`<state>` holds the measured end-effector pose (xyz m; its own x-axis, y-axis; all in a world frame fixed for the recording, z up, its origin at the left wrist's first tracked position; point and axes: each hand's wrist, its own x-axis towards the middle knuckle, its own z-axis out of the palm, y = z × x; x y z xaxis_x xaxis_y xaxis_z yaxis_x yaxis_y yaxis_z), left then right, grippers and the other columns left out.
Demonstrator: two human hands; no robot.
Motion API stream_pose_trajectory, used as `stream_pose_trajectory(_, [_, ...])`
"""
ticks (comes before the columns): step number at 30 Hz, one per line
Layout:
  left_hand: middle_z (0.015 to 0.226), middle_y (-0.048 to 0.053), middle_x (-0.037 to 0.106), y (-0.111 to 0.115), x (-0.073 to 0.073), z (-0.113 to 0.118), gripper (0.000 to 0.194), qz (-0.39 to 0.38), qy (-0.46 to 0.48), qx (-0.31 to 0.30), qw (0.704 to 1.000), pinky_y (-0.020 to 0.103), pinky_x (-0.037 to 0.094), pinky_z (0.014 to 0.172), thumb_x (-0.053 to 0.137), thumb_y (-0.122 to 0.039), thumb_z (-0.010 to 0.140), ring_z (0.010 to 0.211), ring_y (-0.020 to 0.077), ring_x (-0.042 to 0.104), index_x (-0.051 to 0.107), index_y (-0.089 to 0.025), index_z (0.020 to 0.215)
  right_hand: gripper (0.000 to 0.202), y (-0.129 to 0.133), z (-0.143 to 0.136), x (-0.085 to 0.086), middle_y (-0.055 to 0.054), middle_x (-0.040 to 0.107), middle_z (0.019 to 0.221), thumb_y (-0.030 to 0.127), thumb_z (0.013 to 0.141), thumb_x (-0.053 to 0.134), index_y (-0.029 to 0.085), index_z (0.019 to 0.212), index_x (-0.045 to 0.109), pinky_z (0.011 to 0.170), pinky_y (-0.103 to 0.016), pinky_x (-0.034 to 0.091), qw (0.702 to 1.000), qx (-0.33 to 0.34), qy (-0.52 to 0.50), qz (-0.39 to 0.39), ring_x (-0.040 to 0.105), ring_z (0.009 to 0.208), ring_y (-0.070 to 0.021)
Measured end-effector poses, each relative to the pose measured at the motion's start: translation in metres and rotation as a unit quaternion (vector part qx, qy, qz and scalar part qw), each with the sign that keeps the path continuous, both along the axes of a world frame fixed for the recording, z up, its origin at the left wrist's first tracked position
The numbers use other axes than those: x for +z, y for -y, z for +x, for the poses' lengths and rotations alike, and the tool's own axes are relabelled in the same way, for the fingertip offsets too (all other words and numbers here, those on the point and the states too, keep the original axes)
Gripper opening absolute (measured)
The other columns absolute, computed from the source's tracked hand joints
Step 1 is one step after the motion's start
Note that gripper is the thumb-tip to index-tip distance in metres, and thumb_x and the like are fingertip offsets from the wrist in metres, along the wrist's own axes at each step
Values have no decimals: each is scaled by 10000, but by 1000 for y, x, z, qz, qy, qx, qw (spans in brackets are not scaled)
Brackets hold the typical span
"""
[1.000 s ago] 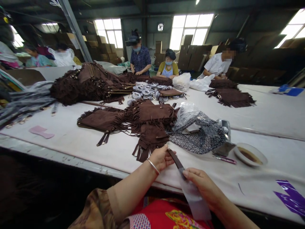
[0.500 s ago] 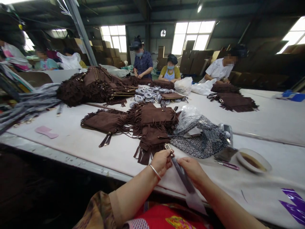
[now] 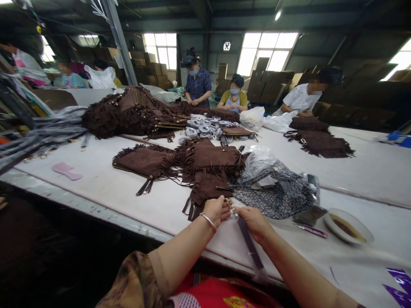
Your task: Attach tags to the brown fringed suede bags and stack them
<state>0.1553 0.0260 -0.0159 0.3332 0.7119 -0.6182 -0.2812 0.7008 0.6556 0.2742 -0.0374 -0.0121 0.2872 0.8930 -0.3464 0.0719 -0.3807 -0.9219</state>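
Observation:
Close to the front edge of the white table, my left hand [image 3: 218, 211] has its fingers closed around a small metal buckle [image 3: 230, 204] at the end of a dark strap. Right beside it, my right hand [image 3: 255, 221] pinches the strap [image 3: 249, 246] just below the buckle. The strap hangs down over the table edge, with a pale wrapping at its lower end. Just beyond my left hand lies a brown fringed bag [image 3: 208, 184], next to a stack of brown bags [image 3: 144, 161].
A patterned cloth [image 3: 276, 192] lies right of the bags. Further right are a bowl of brown liquid [image 3: 348, 226] and a pink cutter [image 3: 311, 231]. Coiled grey straps [image 3: 205, 127] and a large brown pile [image 3: 118, 113] sit behind. Several people work across the table.
My hands have come closer together at the buckle, and my right hand has moved up the strap. The view has shifted slightly, so the scene sits further right.

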Motion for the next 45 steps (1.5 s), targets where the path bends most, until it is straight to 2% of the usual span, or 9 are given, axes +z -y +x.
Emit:
stream_pose_trajectory(7, [788,62,671,-17,-3,9,119,0,-27,23,999,244,463,599,643,-235,804,662,131,627,582,-134,792,318,-4,1,2,31,493,467,442,707,621,160,571,566,442,-240,284,999,-16,40,-2,400,446,-99])
stream_pose_trajectory(11, [748,49,664,-17,-5,8,95,20,-43,35,998,235,440,575,655,-200,774,628,121,604,589,-135,755,338,-22,3,-1,31,486,436,453,706,614,168,530,574,422,-245,257,997,-20,80,9,407,432,-109])
stream_pose_trajectory(18, [657,3,604,-19,-8,9,106,50,-44,66,996,238,465,573,646,-151,741,590,109,578,553,-144,690,317,-52,-1,-12,10,544,467,432,715,588,187,515,609,411,-240,302,993,-14,112,19,435,424,-119])
stream_pose_trajectory(24, [681,48,632,-7,-5,1,120,53,-18,24,998,299,513,566,633,-235,766,577,144,602,601,-125,730,364,-52,-5,-19,13,521,436,470,724,594,191,491,571,408,-237,285,992,-26,126,20,429,415,-116])
stream_pose_trajectory(29, [642,57,628,4,-2,1,154,47,-15,3,999,356,544,550,672,-252,740,545,169,611,612,-111,720,370,-50,-6,-18,0,569,475,521,704,616,181,562,582,428,-241,329,994,-45,96,8,498,454,-137])
stream_pose_trajectory(33, [600,40,615,-4,-5,6,97,46,-42,37,997,289,511,490,674,-190,707,503,149,585,615,-115,721,373,-39,-4,-10,7,551,484,534,727,609,179,618,569,392,-230,321,998,-41,40,-36,479,417,-121])
stream_pose_trajectory(37, [472,-15,512,-14,-14,14,87,53,-71,77,993,217,389,387,663,-154,678,395,104,476,598,-117,634,364,-27,-9,-1,18,521,491,507,766,583,159,658,578,333,-201,286,995,-6,-39,-91,415,349,-86])
stream_pose_trajectory(41, [454,-33,483,-19,-19,20,113,74,-65,99,990,210,355,391,661,-154,676,397,93,454,580,-130,600,346,-34,-13,-1,32,513,496,482,747,627,166,638,536,317,-171,279,993,-19,-81,-84,416,345,-69])
stream_pose_trajectory(45, [500,-22,522,-18,-15,17,144,89,-33,84,992,220,400,456,675,-202,693,442,97,490,574,-137,614,273,-47,-12,-8,45,492,443,378,733,652,172,619,513,297,-162,256,991,-42,-111,-54,407,324,-72])
